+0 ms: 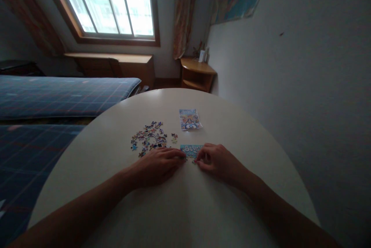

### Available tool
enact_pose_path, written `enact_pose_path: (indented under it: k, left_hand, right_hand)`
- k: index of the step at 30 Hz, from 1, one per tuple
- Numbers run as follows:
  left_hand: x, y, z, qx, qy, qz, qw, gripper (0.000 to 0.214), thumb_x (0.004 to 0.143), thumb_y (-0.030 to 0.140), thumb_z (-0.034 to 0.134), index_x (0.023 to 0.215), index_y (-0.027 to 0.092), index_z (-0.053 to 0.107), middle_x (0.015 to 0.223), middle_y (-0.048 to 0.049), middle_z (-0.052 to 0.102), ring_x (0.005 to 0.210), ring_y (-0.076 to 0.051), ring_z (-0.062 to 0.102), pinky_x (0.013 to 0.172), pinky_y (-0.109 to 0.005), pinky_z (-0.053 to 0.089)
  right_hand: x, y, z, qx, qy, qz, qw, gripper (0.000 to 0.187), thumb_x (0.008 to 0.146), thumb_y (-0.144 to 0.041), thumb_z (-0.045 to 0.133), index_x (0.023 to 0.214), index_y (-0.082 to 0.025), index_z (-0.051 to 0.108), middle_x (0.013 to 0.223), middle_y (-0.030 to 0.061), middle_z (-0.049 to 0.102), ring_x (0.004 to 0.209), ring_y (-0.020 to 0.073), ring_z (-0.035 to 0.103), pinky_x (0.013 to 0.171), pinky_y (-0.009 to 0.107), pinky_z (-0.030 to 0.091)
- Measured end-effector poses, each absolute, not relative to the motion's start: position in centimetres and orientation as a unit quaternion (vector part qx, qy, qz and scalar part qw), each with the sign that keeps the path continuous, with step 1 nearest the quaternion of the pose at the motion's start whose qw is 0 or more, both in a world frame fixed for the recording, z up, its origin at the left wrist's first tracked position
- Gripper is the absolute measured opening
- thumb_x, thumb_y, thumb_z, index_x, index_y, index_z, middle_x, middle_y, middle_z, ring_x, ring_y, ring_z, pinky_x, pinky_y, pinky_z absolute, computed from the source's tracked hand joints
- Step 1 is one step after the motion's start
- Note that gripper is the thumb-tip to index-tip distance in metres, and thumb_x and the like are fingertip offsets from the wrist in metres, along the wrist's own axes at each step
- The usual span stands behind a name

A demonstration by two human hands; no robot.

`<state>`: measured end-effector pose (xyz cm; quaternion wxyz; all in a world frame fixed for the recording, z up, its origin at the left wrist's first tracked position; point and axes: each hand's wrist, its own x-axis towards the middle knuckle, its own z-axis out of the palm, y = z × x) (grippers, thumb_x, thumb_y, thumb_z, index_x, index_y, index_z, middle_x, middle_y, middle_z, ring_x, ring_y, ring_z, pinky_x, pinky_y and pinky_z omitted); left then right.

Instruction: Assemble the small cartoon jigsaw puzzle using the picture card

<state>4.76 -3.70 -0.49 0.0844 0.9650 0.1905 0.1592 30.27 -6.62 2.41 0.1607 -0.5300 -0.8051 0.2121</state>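
Observation:
A joined strip of jigsaw puzzle point(190, 150), light blue with white letters, lies flat between my hands. My left hand point(160, 163) rests palm down, fingers stretched towards the strip's lower left corner. My right hand point(216, 161) is closed in a pinch on a small puzzle piece point(194, 161) with some red, just below the strip. Part of the strip's right end is covered by the right fingers. To the left is a loose heap of puzzle pieces point(149, 136), partly behind my left hand. A few pieces point(174, 138) lie apart from it.
Beyond the strip lies a printed picture sheet point(189, 119). Everything rests on a round white table point(232, 124). A bed with a plaid cover point(66, 93) stands at the left, a wall point(304, 85) at the right. A corner shelf point(198, 65) is behind the table.

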Motion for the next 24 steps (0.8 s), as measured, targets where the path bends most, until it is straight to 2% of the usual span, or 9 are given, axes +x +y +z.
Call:
enact_pose_path:
  k: [5,16,24]
  left_hand:
    - [4.84,-3.76,-0.35,0.965,0.192,0.159,0.078,0.032,0.097,0.016,0.046,0.125,0.022,0.061,0.132,-0.0073,0.063,0.116,-0.021,0.063,0.099,-0.038,0.052]
    - [4.88,-3.56,-0.69,0.967,0.182,0.163,0.072,0.033,0.097,0.017,0.047,0.126,0.023,0.06,0.13,-0.0078,0.064,0.117,-0.021,0.062,0.099,-0.038,0.052]
    - [4.89,-3.79,-0.4,0.966,0.187,0.164,0.072,0.033,0.097,0.016,0.048,0.127,0.023,0.059,0.131,-0.0076,0.064,0.117,-0.022,0.063,0.099,-0.04,0.052]
  right_hand:
    - [30.3,-6.66,2.51,-0.536,-0.804,0.208,0.153,0.008,0.079,-0.021,0.07,0.084,-0.02,0.076,0.079,0.0024,0.067,0.068,0.0139,0.06,0.065,0.024,0.042]
    - [30.28,-6.75,2.65,-0.544,-0.795,0.22,0.151,0.006,0.078,-0.022,0.072,0.082,-0.019,0.076,0.076,0.0019,0.066,0.065,0.0135,0.058,0.062,0.023,0.041]
    - [30.03,-6.75,2.03,-0.553,-0.793,0.198,0.162,0.008,0.08,-0.025,0.069,0.082,-0.019,0.074,0.078,0.0022,0.066,0.068,0.0144,0.059,0.066,0.025,0.042]
